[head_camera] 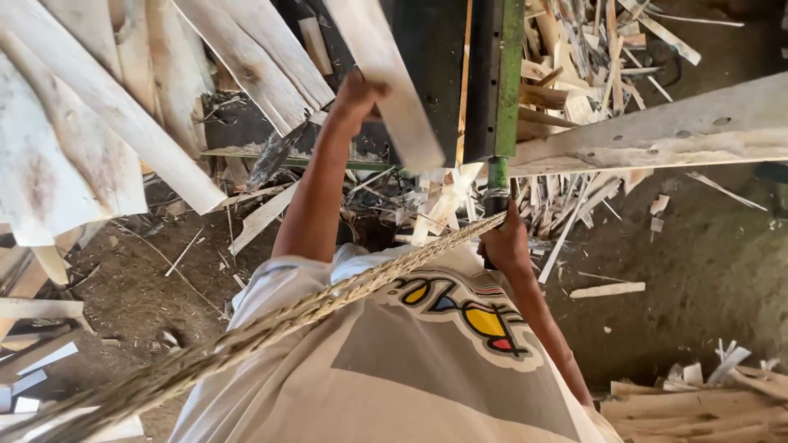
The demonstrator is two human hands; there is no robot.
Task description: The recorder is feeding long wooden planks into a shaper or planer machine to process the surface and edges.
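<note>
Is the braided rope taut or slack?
Taut: the braided rope runs in one straight line to the right hand at the green lever.

Plank [386,74] at 12 o'clock: pale raw wood, rough-sawn, matt. Machine frame [510,74]: green painted metal, dull sheen. Rope [271,324]: coarse braided plant fibre, frayed. Floor [706,271] at 3 o'clock: matt packed dirt, wood splinters.

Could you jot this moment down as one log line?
left hand: holds wooden plank | right hand: grips green lever | around: wood scraps
</note>
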